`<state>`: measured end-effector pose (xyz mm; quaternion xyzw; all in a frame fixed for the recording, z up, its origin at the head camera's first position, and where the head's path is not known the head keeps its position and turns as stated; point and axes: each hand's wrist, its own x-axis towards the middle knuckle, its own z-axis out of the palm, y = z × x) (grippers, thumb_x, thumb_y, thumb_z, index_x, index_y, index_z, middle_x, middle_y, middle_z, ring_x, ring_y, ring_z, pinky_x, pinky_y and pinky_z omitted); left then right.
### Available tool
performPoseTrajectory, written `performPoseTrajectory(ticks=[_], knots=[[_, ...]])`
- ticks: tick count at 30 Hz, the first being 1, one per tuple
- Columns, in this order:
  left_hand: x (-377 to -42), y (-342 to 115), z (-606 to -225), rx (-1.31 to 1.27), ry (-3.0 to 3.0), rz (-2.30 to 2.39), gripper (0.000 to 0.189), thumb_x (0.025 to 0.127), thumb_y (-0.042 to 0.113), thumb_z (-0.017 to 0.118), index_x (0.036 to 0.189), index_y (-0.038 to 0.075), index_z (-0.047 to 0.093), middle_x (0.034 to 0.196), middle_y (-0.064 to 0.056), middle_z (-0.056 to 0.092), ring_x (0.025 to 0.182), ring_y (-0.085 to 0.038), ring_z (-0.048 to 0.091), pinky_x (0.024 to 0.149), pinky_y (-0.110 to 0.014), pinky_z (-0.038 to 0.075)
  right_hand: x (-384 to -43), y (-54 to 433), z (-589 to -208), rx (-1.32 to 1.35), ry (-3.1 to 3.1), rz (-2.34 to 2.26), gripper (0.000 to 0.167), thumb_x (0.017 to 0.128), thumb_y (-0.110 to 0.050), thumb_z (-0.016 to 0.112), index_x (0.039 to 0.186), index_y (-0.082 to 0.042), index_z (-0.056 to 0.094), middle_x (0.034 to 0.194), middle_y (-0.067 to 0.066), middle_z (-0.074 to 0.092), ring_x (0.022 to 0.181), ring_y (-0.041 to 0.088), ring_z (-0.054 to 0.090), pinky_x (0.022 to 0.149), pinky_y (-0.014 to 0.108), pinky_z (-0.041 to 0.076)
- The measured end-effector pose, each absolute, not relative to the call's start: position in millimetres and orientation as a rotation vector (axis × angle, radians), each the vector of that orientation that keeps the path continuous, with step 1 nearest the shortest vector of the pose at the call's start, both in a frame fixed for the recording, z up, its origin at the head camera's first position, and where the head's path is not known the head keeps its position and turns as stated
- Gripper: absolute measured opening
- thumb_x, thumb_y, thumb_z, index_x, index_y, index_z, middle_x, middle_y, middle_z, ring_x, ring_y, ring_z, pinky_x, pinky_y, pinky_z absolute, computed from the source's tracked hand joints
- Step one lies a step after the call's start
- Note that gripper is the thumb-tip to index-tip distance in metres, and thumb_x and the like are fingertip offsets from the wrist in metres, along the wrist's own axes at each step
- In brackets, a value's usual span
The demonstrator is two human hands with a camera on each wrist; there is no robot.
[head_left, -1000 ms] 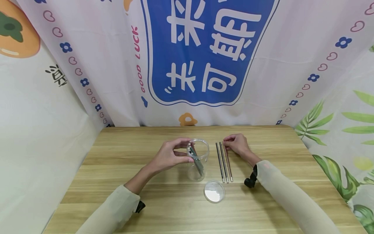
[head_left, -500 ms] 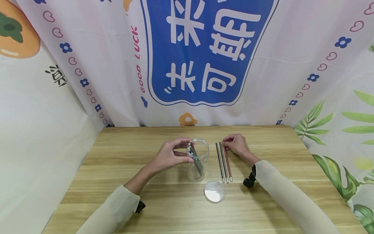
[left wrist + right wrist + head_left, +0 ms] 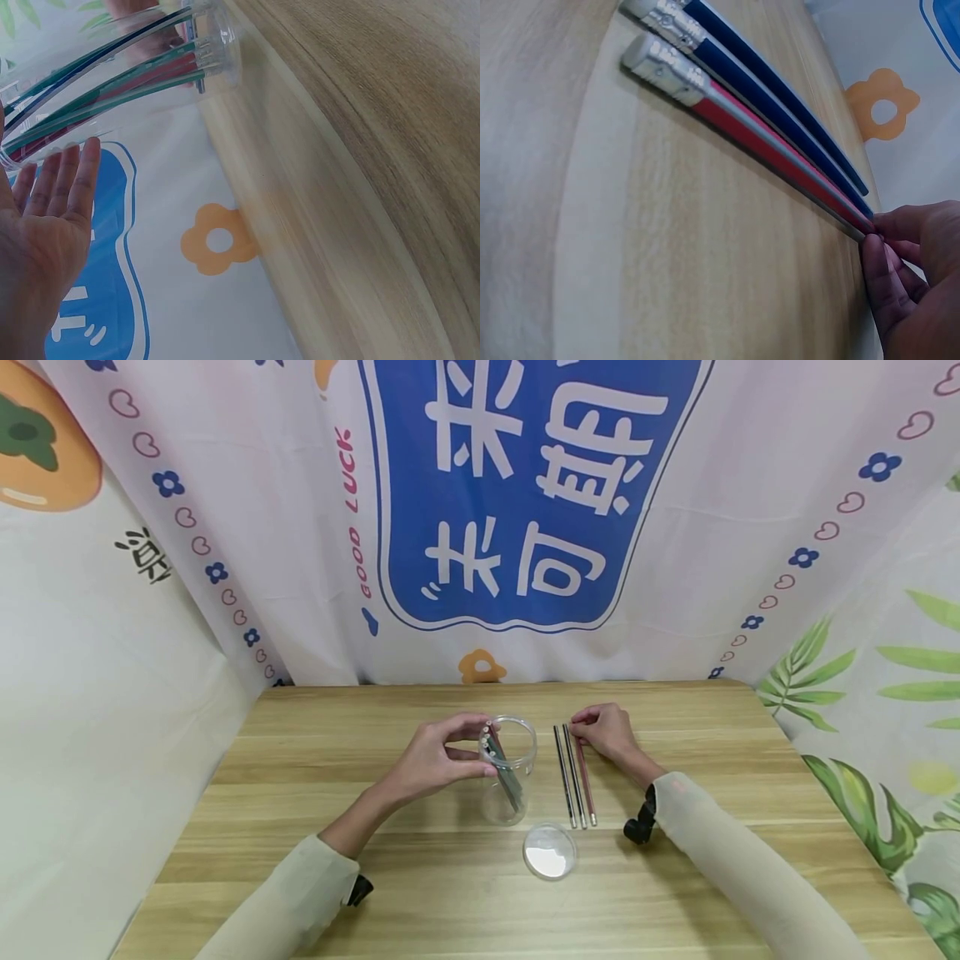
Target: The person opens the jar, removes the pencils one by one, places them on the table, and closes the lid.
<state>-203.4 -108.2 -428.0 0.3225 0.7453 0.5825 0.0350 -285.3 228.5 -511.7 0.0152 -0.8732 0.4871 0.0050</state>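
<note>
My left hand (image 3: 435, 756) holds a clear plastic jar (image 3: 534, 745) upright near its rim, thumb on the near side and fingers on the far side. Inside lean several pencils (image 3: 112, 94), green, red and dark blue, with their white eraser ends by the rim in the head view. To the right, the thumb and fingertips of my right hand (image 3: 611, 731) pinch the far end of a red pencil (image 3: 757, 146) lying on the table. Two dark blue pencils (image 3: 780, 112) lie alongside it, all with eraser ends toward me.
A round clear lid (image 3: 550, 852) lies on the wooden table (image 3: 420, 885), nearer to me than the jar and pencils. Behind the table's back edge hangs a printed white curtain (image 3: 315, 635).
My right hand has shifted slightly left with the red pencil, bringing it a little closer to the dark blue ones. My left hand and the jar have stayed put.
</note>
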Motion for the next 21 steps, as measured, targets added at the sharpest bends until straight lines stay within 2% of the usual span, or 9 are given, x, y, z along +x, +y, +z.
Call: performPoseTrajectory(ticks=[12, 21], knots=[[-202.7, -108.9, -428.0, 0.97, 2.314, 1.766, 0.061, 0.082, 0.005, 0.092, 0.137, 0.006, 0.066, 0.134, -0.014, 0.072, 0.12, -0.03, 0.072, 0.094, -0.04, 0.065, -284.0, 227.5, -512.6, 0.058, -2.728, 1.503, 0.012, 0.091, -0.004, 0.082, 0.1, 0.004, 0.079, 0.094, 0.018, 0.08, 0.07, 0.015, 0.075, 0.062, 0.021, 0.065], [-202.6, -108.4, -427.1, 0.982, 2.31, 1.774, 0.062, 0.081, 0.003, 0.092, 0.137, 0.005, 0.066, 0.134, -0.013, 0.072, 0.12, -0.032, 0.072, 0.093, -0.04, 0.065, -282.6, 227.5, -510.4, 0.055, -2.746, 1.494, 0.013, 0.092, -0.005, 0.081, 0.101, 0.003, 0.079, 0.093, 0.017, 0.08, 0.065, 0.013, 0.073, 0.06, 0.022, 0.064]])
